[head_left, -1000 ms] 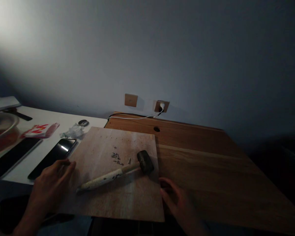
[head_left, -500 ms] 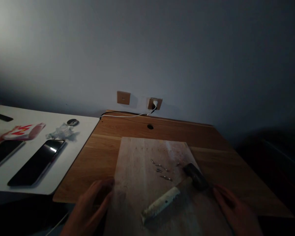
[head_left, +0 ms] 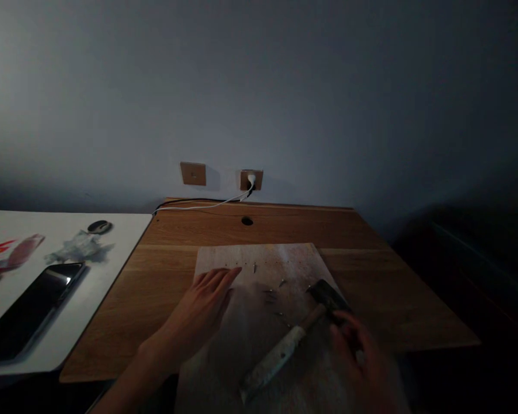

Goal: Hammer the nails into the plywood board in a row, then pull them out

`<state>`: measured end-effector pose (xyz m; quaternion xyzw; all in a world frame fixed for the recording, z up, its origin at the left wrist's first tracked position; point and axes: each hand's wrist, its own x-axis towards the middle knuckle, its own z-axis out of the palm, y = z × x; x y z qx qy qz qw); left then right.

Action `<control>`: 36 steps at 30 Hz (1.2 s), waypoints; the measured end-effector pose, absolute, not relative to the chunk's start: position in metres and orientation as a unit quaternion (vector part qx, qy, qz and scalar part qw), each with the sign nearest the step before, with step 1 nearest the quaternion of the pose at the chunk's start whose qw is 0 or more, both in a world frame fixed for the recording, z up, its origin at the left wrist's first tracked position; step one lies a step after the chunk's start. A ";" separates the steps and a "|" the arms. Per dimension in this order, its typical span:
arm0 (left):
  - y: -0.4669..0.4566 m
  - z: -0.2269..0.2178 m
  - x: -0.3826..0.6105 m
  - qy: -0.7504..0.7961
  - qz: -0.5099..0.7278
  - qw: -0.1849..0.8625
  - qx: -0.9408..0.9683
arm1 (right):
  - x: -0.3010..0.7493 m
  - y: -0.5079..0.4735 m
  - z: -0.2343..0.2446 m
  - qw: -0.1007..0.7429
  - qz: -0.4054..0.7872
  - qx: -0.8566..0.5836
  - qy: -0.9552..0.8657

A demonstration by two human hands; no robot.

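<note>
Laying the left grip (head_left: 201, 307) palm-down on the pale wooden board (head_left: 293, 259), fingers straight and close together, fully open, clasping nothing. Pointing its fingertips (head_left: 232, 271) toward the far edge of the board, near a single small nail (head_left: 254, 267).

Holding the right grip (head_left: 362, 359) over the near right part of the board, fingers curling loosely just beside the dark head (head_left: 328, 294) of the mallet (head_left: 291, 342); being too dim and blurred there for telling whether touching the mallet or how far closed.

Showing the mallet lying aslant on the board between the two grips, head toward the far right, pale worn handle running down toward the near edge. Showing loose nails (head_left: 276, 299) scattered on the board just left of the head.

Carrying the board on a brown wooden counter (head_left: 371, 270) with a round hole (head_left: 247, 221) near its back edge.

Showing, just to the left, a white counter (head_left: 125, 230) bearing a dark phone (head_left: 30, 310), a crumpled clear wrapper (head_left: 75, 248), a red-and-white packet (head_left: 4, 253) and a small dark round thing (head_left: 99, 226).

Showing two wall plates (head_left: 193, 173) above the back edge, a white plug (head_left: 251, 179) sitting in the right one, its cable (head_left: 198, 206) trailing left along the counter.
</note>
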<state>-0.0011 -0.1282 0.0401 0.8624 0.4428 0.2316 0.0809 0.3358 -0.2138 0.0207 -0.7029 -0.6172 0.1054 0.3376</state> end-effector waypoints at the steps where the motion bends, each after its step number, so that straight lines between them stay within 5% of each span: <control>1: -0.117 0.038 0.007 0.443 0.210 0.083 0.867 | 0.325 -0.214 0.022 0.281 0.181 -0.688 -0.644; 4: -0.090 0.027 0.026 0.434 0.149 0.085 0.884 | 0.298 -0.210 0.026 0.171 0.294 -0.667 -0.663; 7: -0.080 0.012 0.034 0.403 0.120 0.082 0.904 | 0.284 -0.203 0.033 0.161 0.336 -0.663 -0.649; 16: -0.102 0.011 0.037 0.313 0.142 0.079 0.936 | 0.298 -0.221 0.032 0.442 0.491 -0.640 -0.392; 20: -0.099 0.026 0.041 0.337 0.127 0.051 0.931 | 0.317 -0.226 0.026 0.490 0.569 -0.580 -0.316; 29: -0.099 0.036 0.058 0.277 0.099 -0.041 0.955 | 0.344 -0.198 0.026 0.443 0.488 -0.625 -0.419; 36: -0.085 0.037 0.061 0.313 0.122 0.058 0.940 | 0.346 -0.195 0.026 0.354 0.504 -0.630 -0.473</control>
